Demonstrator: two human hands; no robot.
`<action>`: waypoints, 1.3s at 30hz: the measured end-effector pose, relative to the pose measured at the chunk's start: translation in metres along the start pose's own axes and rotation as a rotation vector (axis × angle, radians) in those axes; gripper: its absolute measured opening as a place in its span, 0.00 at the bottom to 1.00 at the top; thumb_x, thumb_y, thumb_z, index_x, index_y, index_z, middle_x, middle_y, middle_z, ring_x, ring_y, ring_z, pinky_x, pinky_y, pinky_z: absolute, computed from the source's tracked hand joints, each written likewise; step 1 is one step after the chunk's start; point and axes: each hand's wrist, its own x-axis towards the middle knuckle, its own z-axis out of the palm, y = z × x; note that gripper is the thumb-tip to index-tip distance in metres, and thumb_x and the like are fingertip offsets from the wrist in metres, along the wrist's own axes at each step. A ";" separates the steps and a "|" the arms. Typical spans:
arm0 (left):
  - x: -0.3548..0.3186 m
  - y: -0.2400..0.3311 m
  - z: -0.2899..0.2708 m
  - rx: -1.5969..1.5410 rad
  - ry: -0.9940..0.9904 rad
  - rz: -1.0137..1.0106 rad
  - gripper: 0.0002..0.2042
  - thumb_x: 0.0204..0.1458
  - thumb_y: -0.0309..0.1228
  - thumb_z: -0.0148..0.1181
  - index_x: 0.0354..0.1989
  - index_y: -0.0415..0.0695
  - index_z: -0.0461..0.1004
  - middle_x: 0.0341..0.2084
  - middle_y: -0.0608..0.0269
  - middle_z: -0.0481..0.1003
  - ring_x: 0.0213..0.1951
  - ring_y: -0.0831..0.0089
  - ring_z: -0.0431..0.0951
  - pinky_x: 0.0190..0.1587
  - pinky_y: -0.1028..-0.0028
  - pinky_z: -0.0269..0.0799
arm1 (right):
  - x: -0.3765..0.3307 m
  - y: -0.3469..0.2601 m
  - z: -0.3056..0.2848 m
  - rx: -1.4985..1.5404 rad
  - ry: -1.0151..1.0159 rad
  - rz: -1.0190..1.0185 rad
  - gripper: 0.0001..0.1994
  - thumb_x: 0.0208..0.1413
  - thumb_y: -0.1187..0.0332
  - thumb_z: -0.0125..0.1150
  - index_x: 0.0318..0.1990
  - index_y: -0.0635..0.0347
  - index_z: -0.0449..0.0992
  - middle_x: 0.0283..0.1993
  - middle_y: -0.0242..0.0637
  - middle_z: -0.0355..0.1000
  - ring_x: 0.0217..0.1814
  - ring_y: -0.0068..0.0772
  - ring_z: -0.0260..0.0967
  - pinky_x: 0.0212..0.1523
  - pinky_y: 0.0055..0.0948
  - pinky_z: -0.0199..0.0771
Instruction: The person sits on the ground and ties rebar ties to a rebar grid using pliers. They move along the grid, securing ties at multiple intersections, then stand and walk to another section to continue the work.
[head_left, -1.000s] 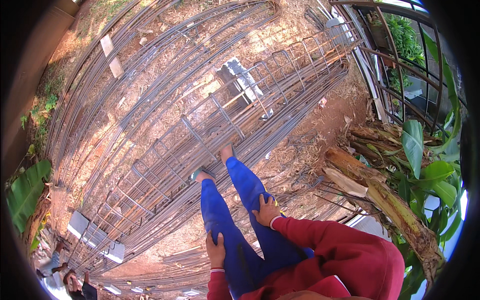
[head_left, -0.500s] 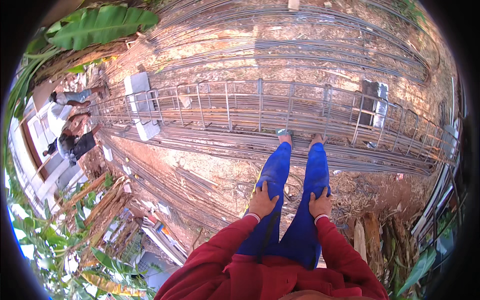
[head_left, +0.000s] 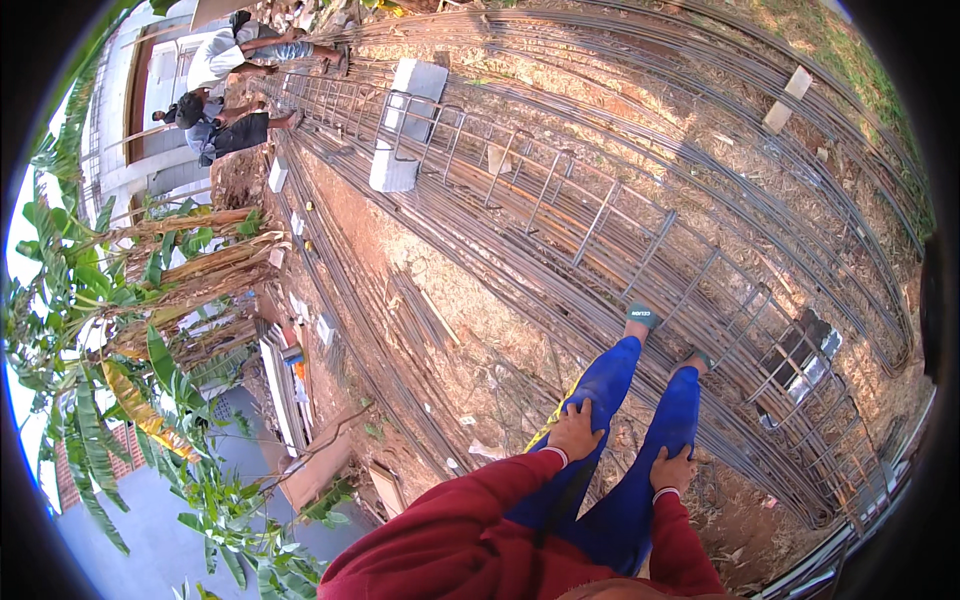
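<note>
My left hand (head_left: 576,432) lies on the left leg of my blue trousers (head_left: 608,378), fingers stretched over the cloth just above the knee. On the other leg rests my right hand (head_left: 673,470), also open, its fingers spread over the cloth. Neither hand holds anything. Beyond my feet, in dark sandals (head_left: 643,317), a long cage of steel bars and square stirrups (head_left: 598,222) runs from the far left to the near right. Long loose reinforcing bars (head_left: 500,250) lie under and alongside it.
A pale block (head_left: 393,170) supports the cage at the far left, and a dark and white block (head_left: 806,350) sits by its near end. Two people (head_left: 215,60) bend over its far end, with another person behind. More bars (head_left: 700,165) and a wooden piece (head_left: 788,100) lie beyond.
My view has swung left, so the cage now slants across it and the people appear higher and further right. Both hands have stayed on my legs.
</note>
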 end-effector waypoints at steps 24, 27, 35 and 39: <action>-0.051 0.009 0.055 -0.533 0.137 -0.104 0.42 0.51 0.56 0.59 0.70 0.48 0.53 0.60 0.36 0.62 0.60 0.42 0.67 0.61 0.55 0.65 | 0.045 0.052 -0.039 -0.244 0.039 -0.256 0.33 0.58 0.54 0.57 0.65 0.60 0.56 0.60 0.62 0.61 0.57 0.63 0.68 0.55 0.51 0.71; -0.051 -0.005 0.074 -0.607 0.064 -0.084 0.43 0.50 0.56 0.60 0.71 0.49 0.51 0.60 0.36 0.61 0.60 0.42 0.66 0.62 0.56 0.63 | 0.045 0.048 -0.039 -0.286 0.013 -0.234 0.32 0.57 0.53 0.57 0.64 0.60 0.57 0.61 0.63 0.61 0.57 0.63 0.69 0.55 0.50 0.72; -0.042 -0.021 0.124 -0.608 0.013 -0.139 0.45 0.48 0.57 0.61 0.71 0.51 0.50 0.62 0.37 0.60 0.62 0.43 0.64 0.62 0.56 0.63 | 0.031 0.036 -0.025 -0.372 0.057 -0.227 0.32 0.58 0.51 0.56 0.64 0.60 0.58 0.62 0.62 0.60 0.59 0.64 0.67 0.55 0.57 0.70; -0.033 -0.032 0.129 -0.667 0.017 -0.091 0.42 0.49 0.55 0.61 0.70 0.48 0.54 0.61 0.37 0.61 0.62 0.43 0.64 0.61 0.57 0.64 | 0.022 0.026 -0.022 -0.371 0.102 -0.194 0.32 0.58 0.48 0.55 0.64 0.58 0.59 0.60 0.61 0.62 0.59 0.64 0.67 0.55 0.56 0.69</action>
